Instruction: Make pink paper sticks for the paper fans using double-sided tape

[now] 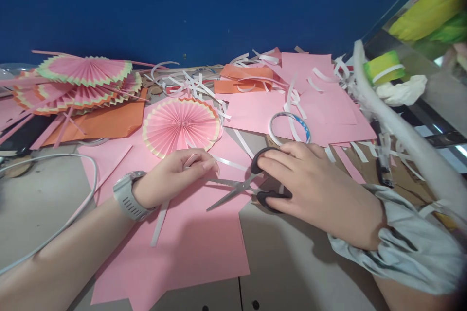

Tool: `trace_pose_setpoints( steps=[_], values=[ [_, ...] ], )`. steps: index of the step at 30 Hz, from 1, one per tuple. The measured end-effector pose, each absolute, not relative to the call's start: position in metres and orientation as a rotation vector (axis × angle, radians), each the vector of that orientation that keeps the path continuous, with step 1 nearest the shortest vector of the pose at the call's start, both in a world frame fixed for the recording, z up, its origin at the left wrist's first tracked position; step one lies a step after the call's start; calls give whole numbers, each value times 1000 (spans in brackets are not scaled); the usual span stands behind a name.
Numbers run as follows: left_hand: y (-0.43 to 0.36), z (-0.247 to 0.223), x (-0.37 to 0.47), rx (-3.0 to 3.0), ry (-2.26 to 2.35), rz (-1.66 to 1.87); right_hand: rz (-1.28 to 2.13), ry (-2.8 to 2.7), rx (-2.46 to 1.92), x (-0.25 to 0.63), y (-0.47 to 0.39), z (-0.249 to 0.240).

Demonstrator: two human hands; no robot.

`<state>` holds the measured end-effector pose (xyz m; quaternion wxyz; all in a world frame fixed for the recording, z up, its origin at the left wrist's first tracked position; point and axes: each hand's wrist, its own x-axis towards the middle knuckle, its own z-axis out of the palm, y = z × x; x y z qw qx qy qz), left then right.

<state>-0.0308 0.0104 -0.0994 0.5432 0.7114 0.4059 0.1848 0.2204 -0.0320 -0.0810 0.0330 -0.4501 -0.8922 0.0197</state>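
Observation:
My right hand (306, 184) grips black-handled scissors (233, 192), fingers in the loops and blades apart, pointing left toward my other hand. Curled closed, my left hand (182, 175) pinches a narrow pink paper strip (191, 159), partly hidden by the fingers. Just behind it lies a round pleated paper fan (182, 124), pink with a cream and orange edge. Pink paper sheets (204, 248) spread beneath both hands. A white strip (159, 226) hangs down below my left wrist, and another white strip (231, 163) lies between the hands and the fan.
More pleated fans (87, 75) are stacked at the back left over orange paper (95, 124). A tape roll (288, 129) rests on pink sheets (321, 102) at the back right. White scraps (193, 82) litter the rear. A white cable (93, 189) loops at left; a pale tube (397, 116) runs along the right.

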Motion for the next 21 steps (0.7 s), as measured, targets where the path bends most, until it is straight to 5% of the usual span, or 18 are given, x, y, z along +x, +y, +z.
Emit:
trace_pose_setpoints(
  steps=[21],
  values=[
    [10,-99,-33,1566,899,476,236,-2735,-1281,226,-31,-82]
  ],
)
